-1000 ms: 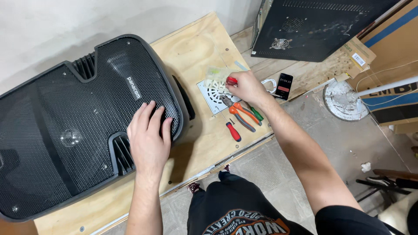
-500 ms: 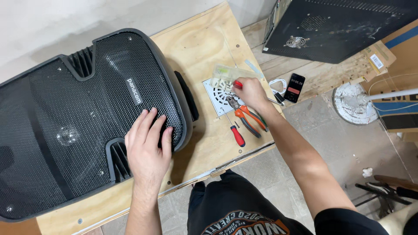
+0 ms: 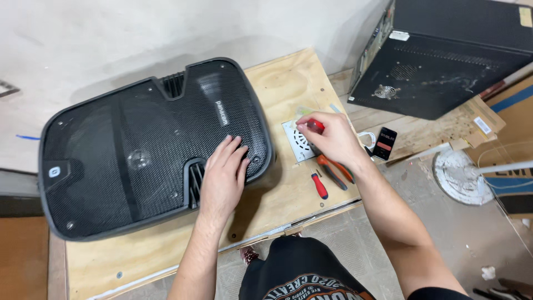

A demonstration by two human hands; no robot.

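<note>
A large black speaker (image 3: 139,150) lies grille-up on a plywood board (image 3: 283,83). My left hand (image 3: 223,175) rests flat on the speaker's lower right corner, fingers spread. My right hand (image 3: 333,139) is closed around a red-handled tool (image 3: 315,125), probably a screwdriver, over a small white square grille plate (image 3: 297,143). Orange-handled pliers (image 3: 336,171) and a short red-handled screwdriver (image 3: 320,185) lie on the board just below that hand.
A black computer case (image 3: 444,55) lies on a pallet at the upper right. A black phone (image 3: 384,143) and a white cable (image 3: 366,137) sit beside the board. A white round base (image 3: 458,178) and cardboard (image 3: 513,111) stand at the right.
The view has shifted so everything sits lower and further right. My right hand has stayed at the white grille plate with the red-handled tool. The left hand has stayed on the speaker.
</note>
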